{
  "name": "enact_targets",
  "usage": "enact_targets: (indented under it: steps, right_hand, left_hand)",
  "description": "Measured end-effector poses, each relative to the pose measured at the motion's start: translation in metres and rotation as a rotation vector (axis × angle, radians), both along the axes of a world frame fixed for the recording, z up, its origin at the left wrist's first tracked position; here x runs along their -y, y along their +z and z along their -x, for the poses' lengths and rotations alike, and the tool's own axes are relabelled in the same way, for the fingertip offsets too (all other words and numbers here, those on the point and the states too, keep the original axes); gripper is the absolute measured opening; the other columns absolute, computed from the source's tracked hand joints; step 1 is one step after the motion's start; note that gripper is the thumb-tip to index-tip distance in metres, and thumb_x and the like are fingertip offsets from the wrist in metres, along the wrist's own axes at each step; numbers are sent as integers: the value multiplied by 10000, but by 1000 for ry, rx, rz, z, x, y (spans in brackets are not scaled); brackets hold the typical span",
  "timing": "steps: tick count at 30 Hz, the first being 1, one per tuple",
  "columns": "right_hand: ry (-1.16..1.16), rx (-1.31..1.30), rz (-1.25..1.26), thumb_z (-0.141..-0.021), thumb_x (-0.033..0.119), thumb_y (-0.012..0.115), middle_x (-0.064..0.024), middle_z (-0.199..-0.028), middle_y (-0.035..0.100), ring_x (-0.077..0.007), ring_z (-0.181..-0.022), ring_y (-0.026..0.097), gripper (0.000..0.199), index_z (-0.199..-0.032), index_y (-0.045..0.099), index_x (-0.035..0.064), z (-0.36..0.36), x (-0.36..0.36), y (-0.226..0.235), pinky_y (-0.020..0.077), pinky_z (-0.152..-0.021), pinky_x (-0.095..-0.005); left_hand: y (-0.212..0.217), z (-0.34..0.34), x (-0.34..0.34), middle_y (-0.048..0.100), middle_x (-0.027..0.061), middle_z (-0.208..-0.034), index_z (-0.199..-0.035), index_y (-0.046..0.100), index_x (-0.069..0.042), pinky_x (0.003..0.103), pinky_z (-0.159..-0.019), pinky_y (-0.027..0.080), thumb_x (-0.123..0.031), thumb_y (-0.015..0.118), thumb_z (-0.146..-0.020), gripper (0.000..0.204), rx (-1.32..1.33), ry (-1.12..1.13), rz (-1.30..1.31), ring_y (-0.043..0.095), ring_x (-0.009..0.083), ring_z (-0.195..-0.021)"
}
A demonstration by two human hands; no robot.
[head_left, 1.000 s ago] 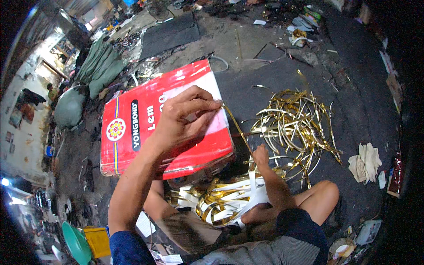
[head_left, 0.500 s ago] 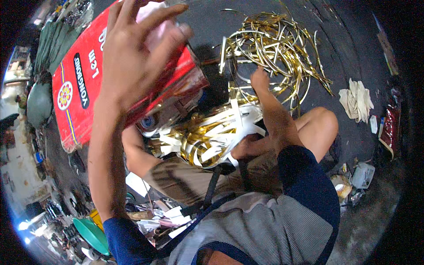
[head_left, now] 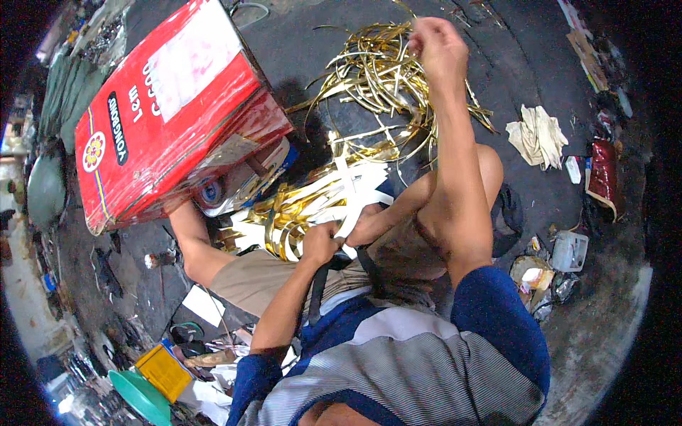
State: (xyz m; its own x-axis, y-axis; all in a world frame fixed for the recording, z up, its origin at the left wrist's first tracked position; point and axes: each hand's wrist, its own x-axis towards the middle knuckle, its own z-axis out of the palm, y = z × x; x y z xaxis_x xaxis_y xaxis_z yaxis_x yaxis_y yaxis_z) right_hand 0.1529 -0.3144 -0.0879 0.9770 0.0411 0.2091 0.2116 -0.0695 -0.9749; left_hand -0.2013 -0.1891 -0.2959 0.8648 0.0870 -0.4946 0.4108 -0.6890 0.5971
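My left hand (head_left: 322, 243) is low, close to my lap, with its fingers closed on the lower end of a white strip (head_left: 349, 215). Beside it lies a pile of gold and white strips (head_left: 302, 206) between my crossed legs. My right hand (head_left: 440, 48) is raised at the far side, its fingers curled and slightly blurred. It is at the right edge of a loose tangle of thin gold strips (head_left: 376, 64) on the dark floor. What its fingers pinch, if anything, is too small to tell.
A large red carton (head_left: 192, 135) leans at the left, tilted over my leg. At the right lie a crumpled cream cloth (head_left: 538, 137), a dark red packet (head_left: 602, 174) and a clear plastic container (head_left: 570, 250). A green basin (head_left: 141, 397) and yellow box (head_left: 165, 373) stand lower left.
My left hand has come down from the red carton to the white strip near my lap. My right hand has risen from low in the gold tangle to its far right side.
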Motion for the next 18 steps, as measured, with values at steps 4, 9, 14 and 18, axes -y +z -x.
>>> enact_targets:
  steps: [4,9,14,18]
  right_hand:
    - [969,74,388,-943,270,708,-111,-994,712,-229,-961,687,305,-1129,685,30,108,-4,27,537,-863,-379]
    - [1409,259,451,-904,290,717,-188,-1028,701,-386,-1019,662,349,-1137,693,30,170,-15,7,524,-894,-439]
    - [1346,532,327,-749,138,786,-120,-818,630,-363,-749,627,239,-881,628,18,164,-34,53,511,-655,-416]
    - [1245,384,419,-903,183,733,-42,-749,645,-118,-711,606,187,-902,668,8,138,-37,118,469,-631,-297]
  left_hand:
    - [66,14,-27,720,160,-822,-933,736,-31,432,-702,525,-245,664,-983,231,63,59,331,687,264,-736]
    - [213,-3,-47,680,226,-807,-935,691,-38,490,-643,515,-173,626,-974,155,443,63,-77,672,415,-718]
    - [260,12,-76,642,100,-729,-910,663,7,330,-656,506,-138,649,-971,158,565,258,246,652,198,-681]
    - [287,53,-129,647,-2,-868,-940,674,-16,266,-719,484,-83,734,-874,112,571,414,226,606,85,-855]
